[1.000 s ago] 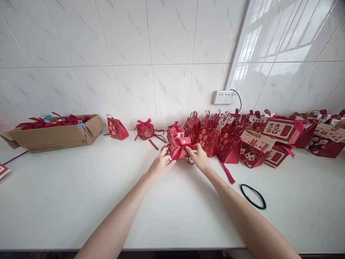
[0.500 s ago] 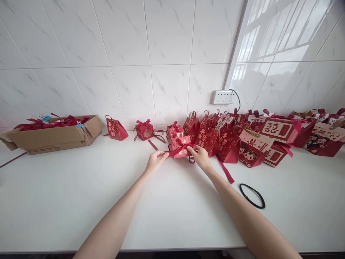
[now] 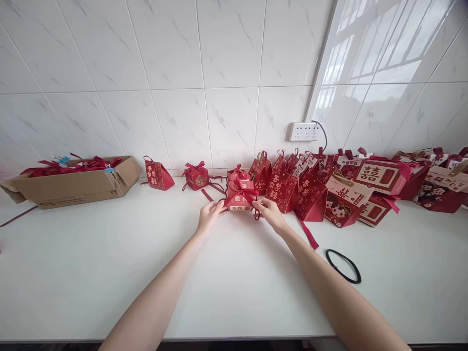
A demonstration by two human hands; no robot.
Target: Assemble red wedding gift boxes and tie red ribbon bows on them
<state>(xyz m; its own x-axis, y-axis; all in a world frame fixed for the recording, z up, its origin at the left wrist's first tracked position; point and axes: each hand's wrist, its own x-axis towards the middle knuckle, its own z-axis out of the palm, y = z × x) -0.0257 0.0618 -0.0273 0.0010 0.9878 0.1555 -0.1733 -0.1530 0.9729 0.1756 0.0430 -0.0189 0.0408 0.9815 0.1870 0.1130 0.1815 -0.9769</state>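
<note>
Midway along the table's back part is a small red gift box (image 3: 240, 201) with printed characters and a dark red ribbon bow (image 3: 244, 193) across its top. My left hand (image 3: 210, 215) is closed at its left side, fingertips against the box edge where one ribbon tail runs. From the right, my right hand (image 3: 271, 214) grips the opposite edge, thumb on the near side and other fingers partly hidden. Directly behind stands another red box (image 3: 237, 173) with a bow, partly covered by the first.
Many red gift boxes (image 3: 310, 197) crowd the right side, some with ribbon handles. Leftward stand a bow-tied box (image 3: 196, 176), a triangular box (image 3: 158, 174) and a cardboard carton (image 3: 73, 189) of ribboned pieces. A black loop (image 3: 343, 266) lies front right; a power strip (image 3: 304, 131) hangs on the wall.
The gift box has tipped so its printed front faces me and sits more level. My left hand has shifted slightly inward to its side; the right thumb has left the bow for the edge.
</note>
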